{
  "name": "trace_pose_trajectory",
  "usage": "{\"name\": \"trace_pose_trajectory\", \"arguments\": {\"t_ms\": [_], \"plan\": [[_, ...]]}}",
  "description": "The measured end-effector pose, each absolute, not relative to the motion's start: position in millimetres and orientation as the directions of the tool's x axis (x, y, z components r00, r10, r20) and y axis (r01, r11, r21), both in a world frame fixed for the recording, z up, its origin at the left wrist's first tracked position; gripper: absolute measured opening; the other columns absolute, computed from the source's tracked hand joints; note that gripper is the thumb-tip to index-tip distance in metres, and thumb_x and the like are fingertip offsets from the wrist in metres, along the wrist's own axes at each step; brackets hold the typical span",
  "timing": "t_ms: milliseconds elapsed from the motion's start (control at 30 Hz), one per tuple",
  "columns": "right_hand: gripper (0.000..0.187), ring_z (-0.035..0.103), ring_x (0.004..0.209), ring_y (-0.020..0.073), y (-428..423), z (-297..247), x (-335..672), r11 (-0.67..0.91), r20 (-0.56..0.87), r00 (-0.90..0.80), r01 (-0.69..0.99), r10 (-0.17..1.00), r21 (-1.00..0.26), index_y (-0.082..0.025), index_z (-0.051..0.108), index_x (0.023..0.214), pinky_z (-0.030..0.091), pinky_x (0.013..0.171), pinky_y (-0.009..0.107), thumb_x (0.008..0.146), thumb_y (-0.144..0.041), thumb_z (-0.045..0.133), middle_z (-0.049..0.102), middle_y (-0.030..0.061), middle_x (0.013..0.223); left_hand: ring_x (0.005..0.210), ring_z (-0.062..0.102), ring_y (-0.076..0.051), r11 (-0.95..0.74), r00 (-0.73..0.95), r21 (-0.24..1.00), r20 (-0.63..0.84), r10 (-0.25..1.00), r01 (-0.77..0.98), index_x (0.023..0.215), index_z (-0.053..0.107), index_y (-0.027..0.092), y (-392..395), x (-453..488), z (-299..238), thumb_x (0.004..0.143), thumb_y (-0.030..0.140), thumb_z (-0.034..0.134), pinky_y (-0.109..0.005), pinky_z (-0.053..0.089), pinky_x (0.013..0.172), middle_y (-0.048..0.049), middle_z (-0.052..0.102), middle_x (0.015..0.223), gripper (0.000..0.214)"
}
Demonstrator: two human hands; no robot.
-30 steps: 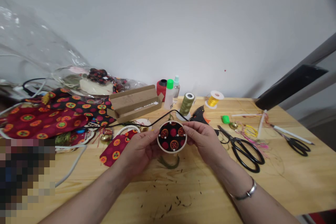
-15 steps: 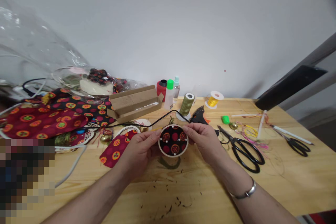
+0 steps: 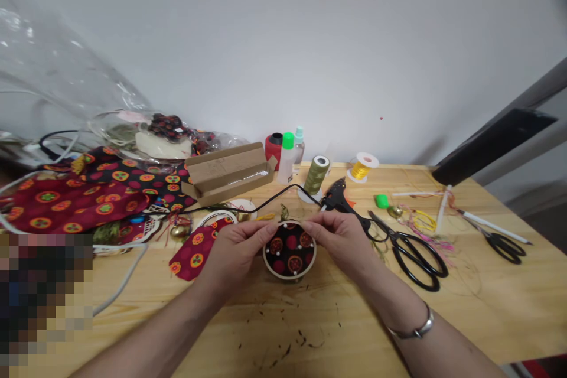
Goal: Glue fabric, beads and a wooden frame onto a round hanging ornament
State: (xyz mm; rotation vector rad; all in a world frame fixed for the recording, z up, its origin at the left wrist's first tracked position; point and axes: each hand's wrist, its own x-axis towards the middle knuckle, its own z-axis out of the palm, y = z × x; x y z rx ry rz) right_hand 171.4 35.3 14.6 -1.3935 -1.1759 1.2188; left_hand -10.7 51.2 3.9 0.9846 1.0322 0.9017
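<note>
Between both hands is a small round hoop [image 3: 290, 251] with a pale rim, covered in black fabric with red and orange flower prints and several white beads. My left hand [image 3: 239, 248] pinches its upper left rim, thumb on top. My right hand [image 3: 339, 239] grips the upper right rim the same way. The hoop tilts toward me above the wooden table [image 3: 354, 331]. A green tuft of thread [image 3: 284, 211] shows just behind its top edge. Beside my left hand lies a red flowered fabric piece [image 3: 194, 255]. The fingertips under the hoop are hidden.
Black scissors [image 3: 419, 257] lie right of my right hand, with a glue gun [image 3: 337, 194] behind it. A cardboard box [image 3: 230, 174], a green thread spool [image 3: 317, 175], a green-capped bottle [image 3: 287, 159] and a yellow spool [image 3: 361, 169] stand at the back. Fabric [image 3: 80, 201] is heaped left.
The hoop has moved slightly down and turned a little, so its beads and flower prints sit in different places. Both hands keep hold of it.
</note>
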Motion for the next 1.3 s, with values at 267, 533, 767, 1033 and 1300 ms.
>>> {"name": "trace_pose_trajectory", "arguments": {"t_ms": [267, 533, 767, 1033, 1300], "plan": [[0.027, 0.049, 0.057, 0.0119, 35.3, 9.2, 172.1, -0.129, -0.129, 0.005, 0.052, 0.992, -0.99, -0.015, 0.071, 0.068, 0.04, 0.056, 0.027, 0.068, -0.042, 0.071, 0.063, 0.0015, 0.061, 0.066, 0.067, -0.017, 0.366, 0.263, 0.911, -0.311, 0.913, -0.193, 0.084, 0.077, 0.017, 51.5, -9.3, 1.6, 0.068, 0.032, 0.076, -0.025, 0.052, 0.065, -0.0044, 0.075, 0.071, 0.023], [0.033, 0.041, 0.051, 0.0085, 36.6, 12.7, 173.8, -0.166, -0.164, -0.059, -0.025, 0.985, -0.986, -0.015, 0.072, 0.07, 0.033, 0.051, 0.024, 0.068, -0.048, 0.072, 0.059, -0.0007, 0.058, 0.063, 0.066, -0.018, 0.41, 0.256, 0.862, -0.342, 0.904, -0.297, 0.086, 0.076, 0.014, 55.8, -9.6, 3.6, 0.063, 0.032, 0.079, -0.026, 0.053, 0.061, -0.0071, 0.075, 0.074, 0.029], [0.029, 0.048, 0.054, 0.0095, 36.4, 12.6, 173.6, -0.206, -0.203, -0.06, -0.048, 0.977, -0.977, -0.015, 0.072, 0.067, 0.039, 0.056, 0.026, 0.065, -0.043, 0.075, 0.062, 0.0004, 0.06, 0.068, 0.067, -0.019, 0.383, 0.252, 0.892, -0.324, 0.912, -0.239, 0.084, 0.076, 0.014, 55.4, -11.4, 0.1, 0.065, 0.034, 0.078, -0.026, 0.053, 0.064, -0.0065, 0.076, 0.074, 0.028], [0.022, 0.054, 0.058, 0.0106, 35.0, 20.6, 178.4, -0.198, -0.199, -0.121, 0.022, 0.972, -0.98, -0.015, 0.074, 0.073, 0.041, 0.06, 0.026, 0.067, -0.036, 0.075, 0.068, 0.0023, 0.065, 0.072, 0.069, -0.019, 0.404, 0.266, 0.858, -0.328, 0.906, -0.319, 0.089, 0.074, 0.012, 55.7, -13.0, 6.0, 0.074, 0.042, 0.07, -0.027, 0.053, 0.067, -0.0095, 0.077, 0.084, 0.033], [0.028, 0.043, 0.043, 0.006, 48.5, 66.8, 242.3, 0.009, -0.03, 0.23, -0.167, 0.973, -0.986, -0.011, 0.068, 0.059, 0.034, 0.041, 0.019, 0.062, -0.035, 0.081, 0.058, 0.0001, 0.048, 0.073, 0.071, -0.022, 0.409, 0.227, 0.852, -0.349, 0.909, -0.326, 0.091, 0.07, 0.009, 58.7, -16.3, 7.1, 0.073, 0.044, 0.069, -0.03, 0.053, 0.067, -0.0145, 0.076, 0.087, 0.039]]}}
